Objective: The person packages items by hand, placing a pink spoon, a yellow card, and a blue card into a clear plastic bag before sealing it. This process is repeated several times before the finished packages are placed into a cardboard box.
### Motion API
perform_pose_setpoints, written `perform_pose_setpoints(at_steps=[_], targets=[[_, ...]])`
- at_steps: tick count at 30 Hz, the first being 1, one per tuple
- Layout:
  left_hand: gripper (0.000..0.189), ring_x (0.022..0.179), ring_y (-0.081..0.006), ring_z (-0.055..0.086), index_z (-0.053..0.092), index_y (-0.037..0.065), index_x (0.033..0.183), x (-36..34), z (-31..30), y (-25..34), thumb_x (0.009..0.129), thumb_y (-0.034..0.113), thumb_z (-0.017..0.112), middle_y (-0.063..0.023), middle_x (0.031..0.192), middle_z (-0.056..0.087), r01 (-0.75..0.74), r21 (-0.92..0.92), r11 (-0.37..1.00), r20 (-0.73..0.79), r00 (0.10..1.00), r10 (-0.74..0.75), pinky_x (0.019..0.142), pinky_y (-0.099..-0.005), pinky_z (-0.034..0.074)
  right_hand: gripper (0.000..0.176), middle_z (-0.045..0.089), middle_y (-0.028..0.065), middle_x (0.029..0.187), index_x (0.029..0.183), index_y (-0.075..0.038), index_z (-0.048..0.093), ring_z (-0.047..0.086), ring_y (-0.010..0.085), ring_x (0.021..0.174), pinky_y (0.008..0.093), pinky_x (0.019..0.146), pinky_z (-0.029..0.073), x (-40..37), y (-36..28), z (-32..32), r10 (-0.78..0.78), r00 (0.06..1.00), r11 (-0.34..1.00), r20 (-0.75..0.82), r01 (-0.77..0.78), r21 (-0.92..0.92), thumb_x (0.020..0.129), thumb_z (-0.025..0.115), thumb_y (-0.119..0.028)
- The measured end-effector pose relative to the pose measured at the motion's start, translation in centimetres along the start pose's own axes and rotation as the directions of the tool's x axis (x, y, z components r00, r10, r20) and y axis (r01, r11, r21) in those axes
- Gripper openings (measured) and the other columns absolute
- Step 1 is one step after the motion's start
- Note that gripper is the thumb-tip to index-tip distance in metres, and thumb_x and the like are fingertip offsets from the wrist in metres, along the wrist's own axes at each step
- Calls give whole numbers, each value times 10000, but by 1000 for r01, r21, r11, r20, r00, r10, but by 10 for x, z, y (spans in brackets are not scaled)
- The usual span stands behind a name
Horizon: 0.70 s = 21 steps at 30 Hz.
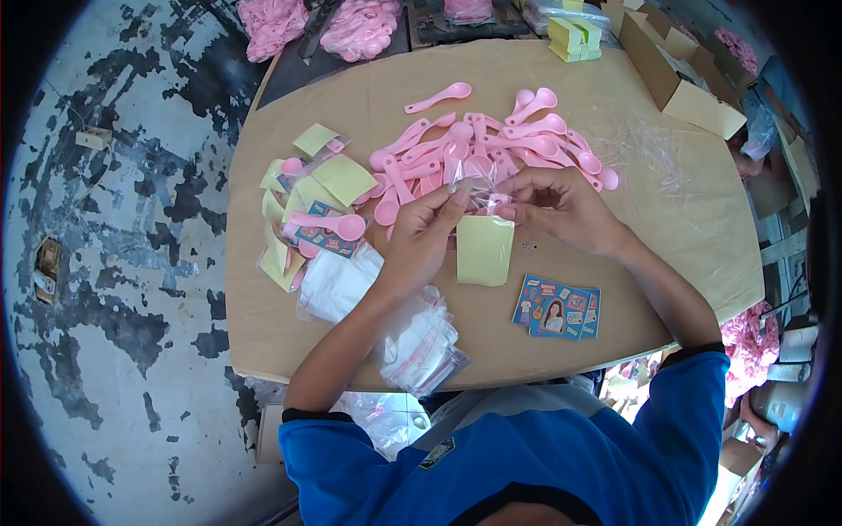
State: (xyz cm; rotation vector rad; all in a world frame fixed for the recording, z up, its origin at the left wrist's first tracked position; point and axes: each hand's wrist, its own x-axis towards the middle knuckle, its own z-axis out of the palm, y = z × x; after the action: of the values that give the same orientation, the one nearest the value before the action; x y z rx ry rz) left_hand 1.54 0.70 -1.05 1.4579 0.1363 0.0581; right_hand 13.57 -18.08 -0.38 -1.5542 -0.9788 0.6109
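Note:
Between my two hands is a clear plastic bag (478, 195) with a pale yellow card (484, 252) showing at its near end. My left hand (427, 230) pinches the bag's left side, thumb and fingers pressed together. On the other side my right hand (561, 206) grips the bag near its top edge with bent fingers. Some pink shows through the plastic by the fingertips. Right behind the hands lies a heap of pink plastic spoons (474, 145). Blue printed cards (558, 307) lie fanned on the table to the right of the yellow card.
Packed bags with yellow cards (344, 180) and pink spoons pile up at the left. Empty clear bags (412, 337) lie under my left forearm. Clear plastic strips (653, 158) are at right, near an open cardboard box (688, 79). A yellow card bundle (574, 39) stands at the back.

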Motion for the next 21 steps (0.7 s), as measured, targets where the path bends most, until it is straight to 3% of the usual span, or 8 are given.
perform_pose_setpoints(at_steps=[1, 5, 8, 11, 13, 21], targets=[[354, 948, -117, 641, 570, 15, 1240, 0, 2, -3, 1012, 268, 473, -60, 1081, 641, -18, 0, 1000, -13, 1000, 18, 781, -276, 554, 294, 622, -20, 754, 1156, -26, 626, 542, 27, 672, 190, 599, 448, 0, -2, -2, 2, 999, 1000, 39, 0, -31, 901, 671, -164], [370, 954, -123, 642, 566, 14, 1249, -2, 4, 0, 1009, 282, 480, -67, 1090, 646, -43, 62, 997, -13, 999, 44, 785, -283, 555, 278, 650, 0, 812, 1157, -24, 636, 563, 37, 702, 199, 631, 480, -1, 1, 4, -35, 997, 999, -67, 35, -7, 915, 648, -160], [363, 970, -132, 642, 564, 16, 1253, -1, 6, 2, 1005, 271, 489, -78, 1129, 641, -64, -64, 996, -1, 998, 64, 791, -280, 552, 256, 662, 12, 838, 1138, -22, 655, 582, 45, 731, 210, 646, 498, 0, 1, 0, 12, 998, 999, -63, -9, 52, 923, 636, -159], [336, 992, -133, 638, 560, 14, 1258, -1, 6, 5, 1000, 222, 502, -93, 1158, 635, -65, -6, 998, -5, 998, 65, 804, -270, 542, 239, 671, 18, 847, 1123, -27, 672, 599, 51, 767, 223, 662, 510, 1, 3, -3, -40, 997, 999, -72, 42, 25, 923, 634, -151], [304, 983, -123, 634, 569, 8, 1237, 0, 5, 6, 995, 182, 506, -90, 1146, 639, -153, 73, 986, 43, 988, 150, 796, -260, 531, 230, 689, 29, 872, 1111, -31, 682, 611, 58, 800, 234, 693, 516, 1, 2, -4, -73, 995, 996, -61, 76, 40, 915, 641, -146], [225, 990, -91, 595, 584, 21, 1172, 2, 2, 6, 979, 112, 513, -43, 1089, 645, -278, 171, 945, 123, 958, 260, 801, -227, 474, 208, 720, 53, 950, 1015, -47, 724, 644, 122, 862, 281, 805, 507, 5, -2, -22, -348, 936, 915, 56, 352, -196, 829, 651, 13]])
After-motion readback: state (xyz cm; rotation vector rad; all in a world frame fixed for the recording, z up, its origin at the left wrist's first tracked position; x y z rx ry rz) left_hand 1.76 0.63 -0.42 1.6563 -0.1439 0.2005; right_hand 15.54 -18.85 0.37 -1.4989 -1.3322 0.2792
